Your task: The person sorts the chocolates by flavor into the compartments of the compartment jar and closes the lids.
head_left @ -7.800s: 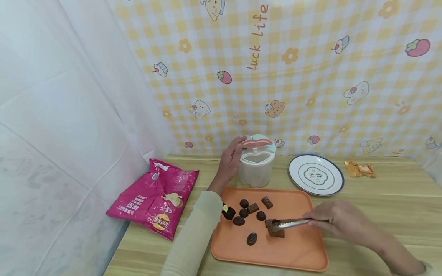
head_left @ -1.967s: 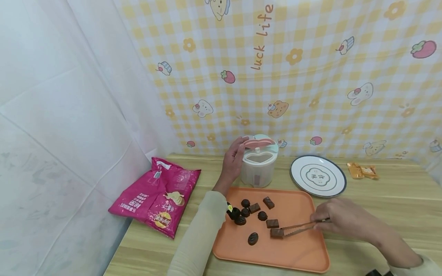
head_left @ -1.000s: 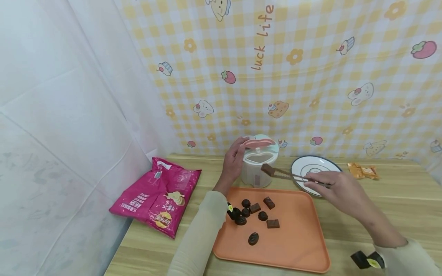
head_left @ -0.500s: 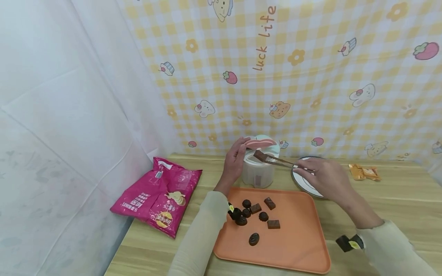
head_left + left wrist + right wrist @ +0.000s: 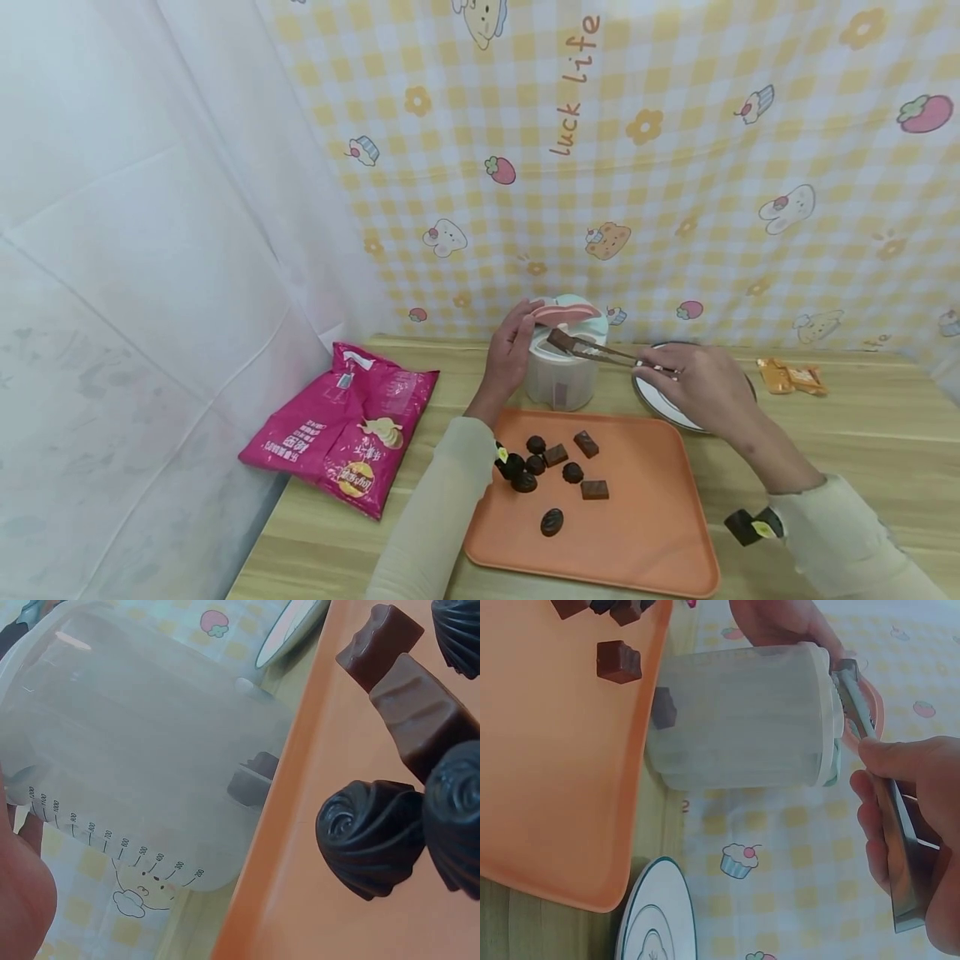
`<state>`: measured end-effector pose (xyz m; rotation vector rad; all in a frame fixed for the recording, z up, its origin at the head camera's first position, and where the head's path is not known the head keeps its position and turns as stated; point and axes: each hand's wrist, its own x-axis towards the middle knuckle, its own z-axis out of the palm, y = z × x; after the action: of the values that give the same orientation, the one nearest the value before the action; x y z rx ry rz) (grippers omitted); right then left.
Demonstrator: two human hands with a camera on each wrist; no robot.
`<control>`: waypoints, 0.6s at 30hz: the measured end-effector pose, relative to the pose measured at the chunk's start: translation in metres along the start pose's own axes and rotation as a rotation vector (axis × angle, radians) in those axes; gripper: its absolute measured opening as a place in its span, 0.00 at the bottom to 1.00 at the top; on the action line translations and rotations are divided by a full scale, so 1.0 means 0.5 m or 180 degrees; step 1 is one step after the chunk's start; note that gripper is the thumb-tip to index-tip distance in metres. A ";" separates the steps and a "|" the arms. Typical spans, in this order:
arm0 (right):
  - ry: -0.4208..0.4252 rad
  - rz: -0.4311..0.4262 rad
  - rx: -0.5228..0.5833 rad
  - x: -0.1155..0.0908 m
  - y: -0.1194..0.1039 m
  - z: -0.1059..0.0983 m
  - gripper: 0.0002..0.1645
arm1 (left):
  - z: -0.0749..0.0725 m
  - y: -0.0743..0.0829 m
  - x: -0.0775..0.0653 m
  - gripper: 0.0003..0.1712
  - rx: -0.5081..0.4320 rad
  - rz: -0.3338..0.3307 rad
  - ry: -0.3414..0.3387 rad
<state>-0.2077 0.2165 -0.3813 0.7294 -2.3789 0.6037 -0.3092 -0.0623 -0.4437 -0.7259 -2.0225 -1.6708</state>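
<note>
A translucent plastic storage jar (image 5: 558, 387) with a pale green top stands behind the orange tray. My left hand (image 5: 508, 354) holds its pink flap (image 5: 566, 314) raised, fingers at the flap's left edge. My right hand (image 5: 701, 383) grips metal tongs (image 5: 611, 354), which pinch a brown rectangular chocolate (image 5: 559, 339) at the jar's opening. In the right wrist view the tongs' tips (image 5: 846, 675) reach the rim, and the chocolate is hard to make out. A dark chocolate piece (image 5: 253, 780) lies inside at the jar's bottom. Several chocolates, such as an oval one (image 5: 551, 522), lie on the tray (image 5: 637, 542).
Right of the jar is a white plate (image 5: 660, 404) with a blue rim, partly covered by my right hand. Orange wrapped snacks (image 5: 791, 377) lie farther right. A magenta chip bag (image 5: 337, 433) rests at the left. A checkered cloth (image 5: 480, 208) hangs behind the table.
My right hand has lifted a rectangular chocolate off the tray with the tongs and brought it up to the jar's opening. A piece now shows inside the jar. My left hand stays at the flap.
</note>
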 end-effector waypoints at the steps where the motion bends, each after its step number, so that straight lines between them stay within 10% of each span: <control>1: -0.0010 0.0006 0.0004 0.000 0.000 0.000 0.15 | 0.000 0.000 -0.001 0.22 0.0007 -0.0004 -0.0005; 18: -0.0016 -0.0132 0.0139 -0.002 0.006 -0.002 0.12 | -0.001 -0.001 -0.002 0.26 0.0051 -0.0019 -0.0025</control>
<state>-0.2087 0.2198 -0.3821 0.7982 -2.3557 0.6389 -0.3088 -0.0629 -0.4447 -0.7227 -2.0432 -1.6555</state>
